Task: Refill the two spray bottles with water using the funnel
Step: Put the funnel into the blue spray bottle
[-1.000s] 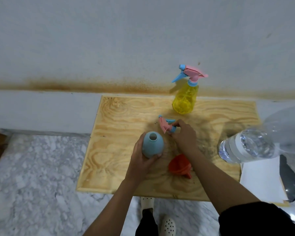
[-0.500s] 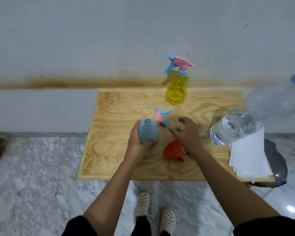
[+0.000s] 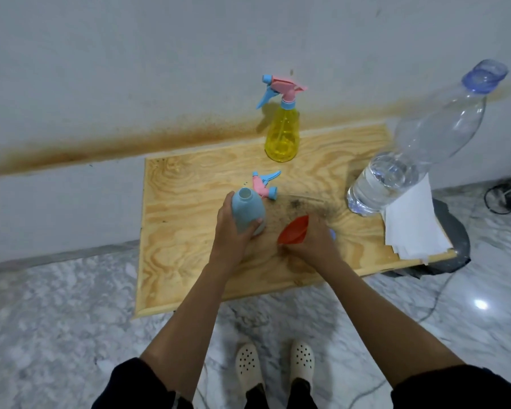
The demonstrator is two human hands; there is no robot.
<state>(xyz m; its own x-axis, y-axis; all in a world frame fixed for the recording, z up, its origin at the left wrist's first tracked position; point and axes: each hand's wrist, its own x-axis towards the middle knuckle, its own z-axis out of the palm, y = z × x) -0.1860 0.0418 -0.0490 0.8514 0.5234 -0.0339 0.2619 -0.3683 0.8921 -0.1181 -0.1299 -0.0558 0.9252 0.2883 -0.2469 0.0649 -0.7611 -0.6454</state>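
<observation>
Your left hand point(image 3: 233, 231) wraps its fingers point(image 3: 255, 224) around the uncapped blue bottle point(image 3: 247, 212) upright on the worktop point(image 3: 189, 231); just beside, your right hand point(image 3: 313, 240) pinches the red funnel point(image 3: 292, 231).

Pale blue bottle point(image 3: 247, 213); yellow spray bottle point(image 3: 281, 136) with pink-and-blue trigger head; loose pink-and-blue spray head point(image 3: 263, 186); red-orange funnel point(image 3: 293, 229); clear water bottle point(image 3: 416, 143), blue cap; pale swirl-grained wooden counter point(image 3: 189, 202); white papers point(image 3: 413, 225); grey-white marbled floor point(image 3: 56, 320).
</observation>
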